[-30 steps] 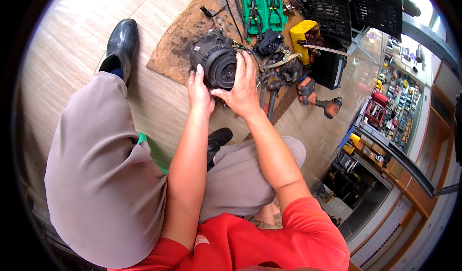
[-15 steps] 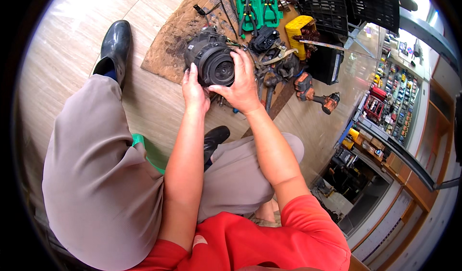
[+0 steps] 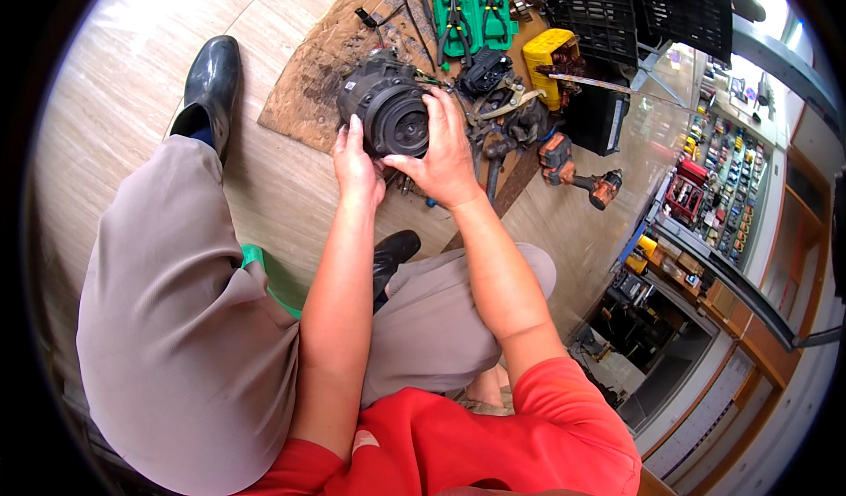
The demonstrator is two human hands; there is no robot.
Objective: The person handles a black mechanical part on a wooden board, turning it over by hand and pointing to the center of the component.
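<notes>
The dark round machine part (image 3: 368, 91) sat between eleven and twelve o'clock from the middle of the view, over the near edge of a stained cardboard sheet (image 3: 295, 99); whether its weight was on the sheet could not be told. Both hands were part-spread and cupped about it. The left hand (image 3: 357, 170), at seven o'clock, lay with straightened fingers along its side; the right hand (image 3: 441, 166), at four o'clock, had fingers curved at its rim and thumb reaching across its near edge.

Taking the part as the dial's centre, a green case (image 3: 501, 29) with black pliers (image 3: 455, 22) lay toward one o'clock, a yellow container (image 3: 539, 51) between two and three, an orange-and-black power tool (image 3: 557, 157) near four, and a dark boot (image 3: 214, 73) at nine.
</notes>
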